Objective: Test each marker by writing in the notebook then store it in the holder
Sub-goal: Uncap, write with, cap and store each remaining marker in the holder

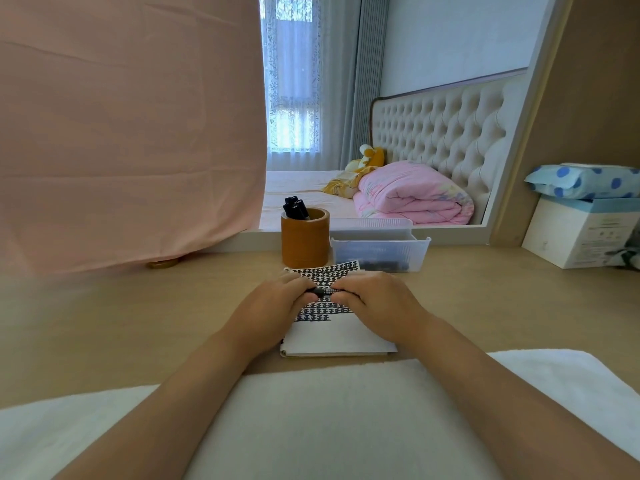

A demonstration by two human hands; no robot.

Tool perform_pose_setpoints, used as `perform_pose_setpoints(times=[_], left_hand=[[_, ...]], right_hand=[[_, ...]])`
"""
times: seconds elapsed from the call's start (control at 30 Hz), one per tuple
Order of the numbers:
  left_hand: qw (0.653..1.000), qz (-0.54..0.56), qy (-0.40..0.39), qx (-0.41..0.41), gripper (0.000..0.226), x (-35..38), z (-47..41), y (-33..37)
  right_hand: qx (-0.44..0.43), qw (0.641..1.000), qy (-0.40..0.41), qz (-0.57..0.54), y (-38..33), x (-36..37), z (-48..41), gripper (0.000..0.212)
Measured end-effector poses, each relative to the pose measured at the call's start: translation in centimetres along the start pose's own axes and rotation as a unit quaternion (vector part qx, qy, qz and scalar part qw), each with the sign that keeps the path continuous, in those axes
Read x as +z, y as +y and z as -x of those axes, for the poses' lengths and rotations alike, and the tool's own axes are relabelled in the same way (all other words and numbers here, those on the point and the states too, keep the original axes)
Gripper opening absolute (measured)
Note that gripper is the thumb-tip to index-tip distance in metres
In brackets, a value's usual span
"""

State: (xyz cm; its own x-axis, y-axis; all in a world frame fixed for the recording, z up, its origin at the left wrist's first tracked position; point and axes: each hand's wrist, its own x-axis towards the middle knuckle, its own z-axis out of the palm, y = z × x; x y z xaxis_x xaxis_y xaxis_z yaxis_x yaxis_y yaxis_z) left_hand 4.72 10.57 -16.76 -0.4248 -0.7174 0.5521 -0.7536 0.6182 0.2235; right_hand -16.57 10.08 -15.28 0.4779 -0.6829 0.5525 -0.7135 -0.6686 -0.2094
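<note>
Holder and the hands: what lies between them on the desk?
In the head view, only the far end of the notebook, filled with black test marks, lies between the holder and the left hand and right hand gripping a marker.

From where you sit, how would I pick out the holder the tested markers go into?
Look along the back of the wooden desk, under the big mirror. Just beyond the open notebook stands the holder, left of a clear plastic tray. It is the only round brown cup, with black markers sticking out.
</note>
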Motion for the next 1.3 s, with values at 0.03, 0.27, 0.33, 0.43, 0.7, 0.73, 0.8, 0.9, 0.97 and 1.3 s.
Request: perform_pose_setpoints(times=[0.03, 0.27, 0.33, 0.43, 0.7, 0.73, 0.8, 0.9, 0.97, 1.3], left_hand=[[1.000, -0.002, -0.011, -0.021, 0.025, 0.0, 0.1, -0.1], [0.986, 0.038, 0.059, -0.152, 0.022, -0.3, 0.7, -2.6], [0.980, 0.012, 0.062, -0.187, 0.023, 0.0, 0.8, -2.9], [0.971, -0.025, 0.032, -0.237, 0.021, 0.3, 1.0, -3.5], [0.966, -0.047, -0.003, -0.256, 0.017, 0.5, 1.0, -3.7], [0.966, -0.045, -0.009, -0.256, 0.020, 0.5, 1.0, -3.7], [0.966, -0.042, -0.022, -0.256, 0.024, 0.6, 1.1, -3.7], [0.965, -0.052, -0.051, -0.251, 0.031, 0.5, 1.2, -3.6], [0.963, -0.078, -0.071, -0.248, 0.037, 0.1, 1.3, -3.4], [0.997, -0.060, -0.048, 0.026, 0.016, -2.9, 0.2, 3.2]], right_hand=[[-0.008, 1.000, 0.010, 0.004, 0.2, -0.1, 0.0, 0.022], [0.080, 0.996, 0.002, -0.044, 2.1, -0.7, 0.6, 0.031], [0.096, 0.994, -0.013, -0.057, 2.2, -0.6, 0.7, 0.035], [0.112, 0.988, -0.016, -0.107, 1.8, -0.7, 0.6, 0.048], [0.178, 0.948, 0.015, -0.263, 0.9, -0.4, 0.1, 0.036], [0.189, 0.942, 0.004, -0.278, 1.0, -0.4, 0.0, 0.040], [0.198, 0.938, -0.016, -0.283, 0.9, -0.5, 0.1, 0.046], [0.179, 0.941, -0.003, -0.286, 1.0, -0.7, 0.3, 0.040], [0.183, 0.927, 0.010, -0.328, 0.3, -1.0, 0.5, 0.014], [0.249, 0.887, -0.039, -0.386, -0.5, -0.5, 0.4, 0.007]])
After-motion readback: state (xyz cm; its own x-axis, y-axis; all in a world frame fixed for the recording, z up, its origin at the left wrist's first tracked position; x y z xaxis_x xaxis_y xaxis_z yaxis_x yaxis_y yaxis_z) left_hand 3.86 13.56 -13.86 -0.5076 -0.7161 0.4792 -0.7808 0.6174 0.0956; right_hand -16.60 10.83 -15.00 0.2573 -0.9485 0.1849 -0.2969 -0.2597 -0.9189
